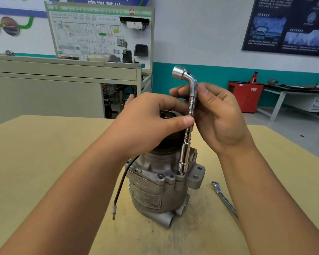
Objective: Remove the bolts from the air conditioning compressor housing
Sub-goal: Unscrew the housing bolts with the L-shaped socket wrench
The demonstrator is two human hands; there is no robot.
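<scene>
My left hand (pixel 151 124) pinches the wrench (pixel 189 115) mid-shaft, thumb on the near side. My right hand (pixel 217 116) curls round it just below the bend. The wrench stands nearly upright, its lower socket down on the flange of the compressor (pixel 151 190), which stands on end on the table (pixel 44 162). A wire (pixel 121 184) hangs at its left, and a spanner (pixel 224 198) lies to its right.

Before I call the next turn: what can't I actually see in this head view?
Head view only.
- The bolt under the socket wrench: covered by its lower socket.
- Top of the compressor: hidden by the left hand.
- Lower end of the spanner: behind the right forearm.
- The compressor's label: too blurred to read.
</scene>
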